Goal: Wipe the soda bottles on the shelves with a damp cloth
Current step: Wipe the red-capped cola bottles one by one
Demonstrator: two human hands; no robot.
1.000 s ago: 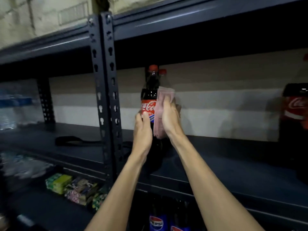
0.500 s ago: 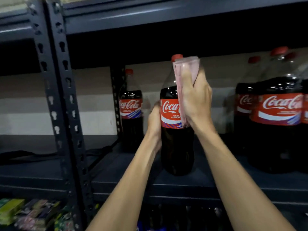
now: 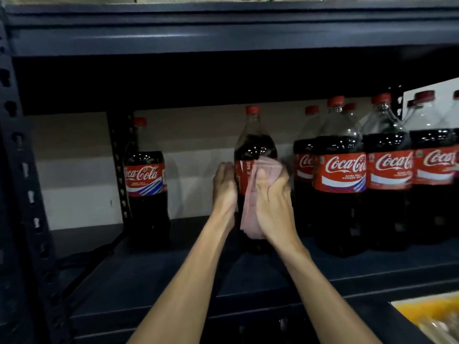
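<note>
Left grip [image 3: 224, 188] is curled round the 9 o'clock flank of the Coca-Cola bottle [image 3: 255, 147], which stands upright on the shelf [image 3: 173, 276], long axis 12 to 6. Right grip [image 3: 273, 194], at 3 o'clock, holds the folded pink cloth [image 3: 249, 209] against the label band. Both grips are judged equally near, and the next stroke should follow that vertical axis.

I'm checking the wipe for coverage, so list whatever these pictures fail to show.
Head view only.
1. Label of the held Coca-Cola bottle: mostly covered by the pink cloth and right hand.
2. Fingertips of the left hand: behind that bottle.
3. Bodies of the rear bottles: partly hidden by the front row.
4. The yellow package: cut off by the lower right edge, blurred.
5. Cloth dampness: cannot be judged.
</note>
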